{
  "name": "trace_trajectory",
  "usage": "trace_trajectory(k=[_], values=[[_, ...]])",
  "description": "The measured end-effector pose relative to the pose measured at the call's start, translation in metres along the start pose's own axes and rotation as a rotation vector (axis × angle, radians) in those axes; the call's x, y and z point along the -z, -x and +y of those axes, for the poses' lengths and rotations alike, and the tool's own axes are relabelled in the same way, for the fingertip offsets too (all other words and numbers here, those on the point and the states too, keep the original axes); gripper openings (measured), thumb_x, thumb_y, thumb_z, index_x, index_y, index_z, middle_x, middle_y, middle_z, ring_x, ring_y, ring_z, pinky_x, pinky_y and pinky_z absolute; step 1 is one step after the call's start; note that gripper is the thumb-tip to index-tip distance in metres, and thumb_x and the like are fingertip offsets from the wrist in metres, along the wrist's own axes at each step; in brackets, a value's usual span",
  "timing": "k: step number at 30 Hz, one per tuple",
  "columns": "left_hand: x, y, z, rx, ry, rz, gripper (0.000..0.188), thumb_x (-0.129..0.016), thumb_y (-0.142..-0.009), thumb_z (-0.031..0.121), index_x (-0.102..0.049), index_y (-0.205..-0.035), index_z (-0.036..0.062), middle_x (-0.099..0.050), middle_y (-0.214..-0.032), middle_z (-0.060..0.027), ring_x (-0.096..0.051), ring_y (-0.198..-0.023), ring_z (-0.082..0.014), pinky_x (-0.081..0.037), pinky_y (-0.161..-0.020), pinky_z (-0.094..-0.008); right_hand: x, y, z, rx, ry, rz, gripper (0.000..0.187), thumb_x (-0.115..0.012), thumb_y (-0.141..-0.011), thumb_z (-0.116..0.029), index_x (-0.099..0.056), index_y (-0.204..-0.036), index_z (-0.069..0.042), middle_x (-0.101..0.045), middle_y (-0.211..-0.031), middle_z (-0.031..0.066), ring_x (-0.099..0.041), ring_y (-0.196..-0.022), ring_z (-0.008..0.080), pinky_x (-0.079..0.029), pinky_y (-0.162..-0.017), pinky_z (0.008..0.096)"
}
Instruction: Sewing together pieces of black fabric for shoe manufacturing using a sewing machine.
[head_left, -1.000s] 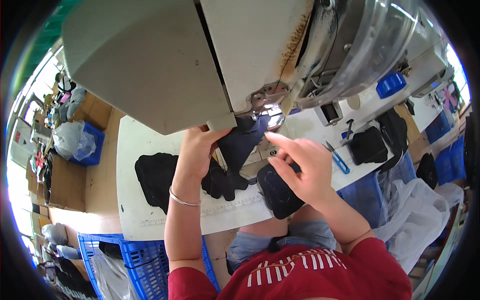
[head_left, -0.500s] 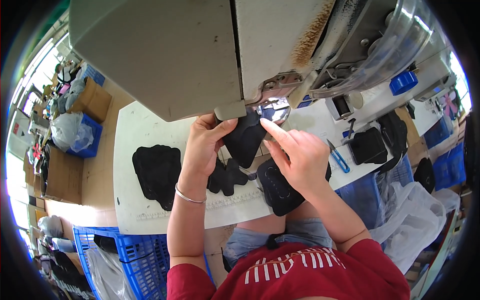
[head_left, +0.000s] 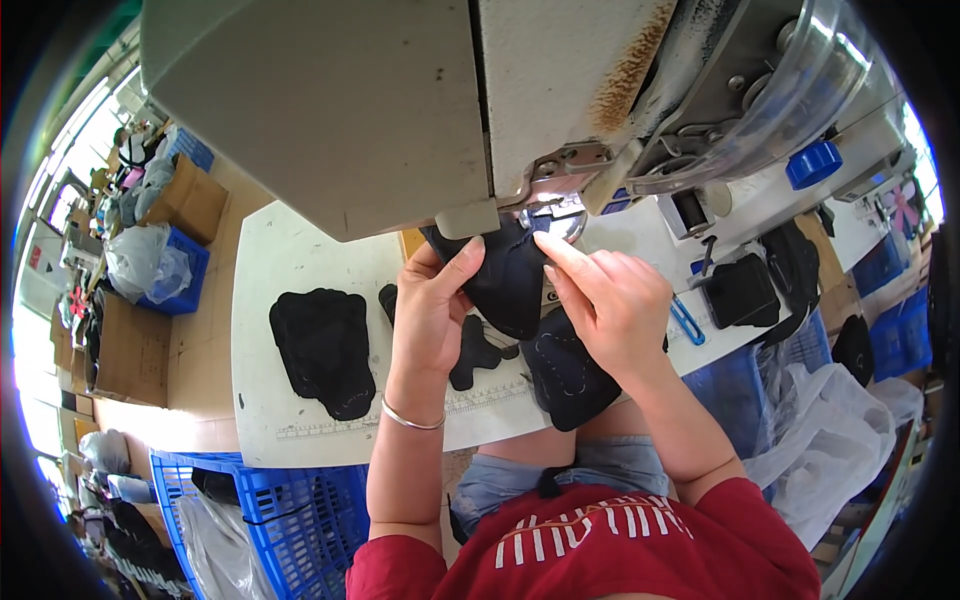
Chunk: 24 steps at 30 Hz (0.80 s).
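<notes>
Cloth, a dark, pointed piece (head_left: 512, 288), sat under the head of the sewing machine (head_left: 320, 120), its far edge by the shiny metal parts there; from my distant post I could not tell whether the needle was in it. I saw the left hand (head_left: 437, 290) pinching its left side, thumb on top and fingers curled beneath. The right hand (head_left: 618, 300) was apart from the left, its index fingertip at the cloth's right edge and its thumb just below; I couldn't make out whether those two gripped anything. On the white table (head_left: 258, 395) I had a black stack (head_left: 322, 350) well to the left, a small dark piece (head_left: 472, 358) below the cloth, a pale-stitched black piece (head_left: 565, 375) near the right wrist, and a blue-handled tool (head_left: 687, 322) beyond it.
</notes>
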<state>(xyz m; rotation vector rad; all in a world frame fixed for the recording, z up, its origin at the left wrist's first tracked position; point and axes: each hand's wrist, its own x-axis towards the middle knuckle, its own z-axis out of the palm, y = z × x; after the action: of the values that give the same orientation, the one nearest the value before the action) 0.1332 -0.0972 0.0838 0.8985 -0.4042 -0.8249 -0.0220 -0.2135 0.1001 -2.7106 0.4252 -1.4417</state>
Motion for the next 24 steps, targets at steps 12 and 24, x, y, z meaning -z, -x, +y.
trace_trajectory(k=[12, 24], values=[[-0.018, 0.014, -0.003, 0.017, 0.143, 0.073, 0.016, -0.070, -0.090, 0.006, -0.065, -0.103, -0.0022, -0.071, -0.101, -0.0121, -0.071, -0.088, -0.0182, -0.059, -0.079, -0.0320, 0.009, 0.007, -0.012, -0.392, -0.629, -0.088, 0.032, -0.068, -0.091, -0.014, -0.065, -0.123, -0.008, -0.069, -0.080, 0.0089, -0.066, -0.069, 0.0198, -0.050, -0.065, 0.0289], [-0.007, 0.018, -0.005, 0.103, 0.142, -0.032, 0.020, -0.061, -0.095, 0.005, -0.064, -0.114, -0.0007, -0.070, -0.110, -0.0114, -0.069, -0.100, -0.0217, -0.056, -0.090, -0.0375, 0.017, 0.003, -0.013, -0.681, -0.865, -0.262, 0.031, -0.063, -0.093, -0.011, -0.066, -0.122, -0.002, -0.073, -0.106, 0.0124, -0.069, -0.092, 0.0122, -0.052, -0.081, 0.0254]])
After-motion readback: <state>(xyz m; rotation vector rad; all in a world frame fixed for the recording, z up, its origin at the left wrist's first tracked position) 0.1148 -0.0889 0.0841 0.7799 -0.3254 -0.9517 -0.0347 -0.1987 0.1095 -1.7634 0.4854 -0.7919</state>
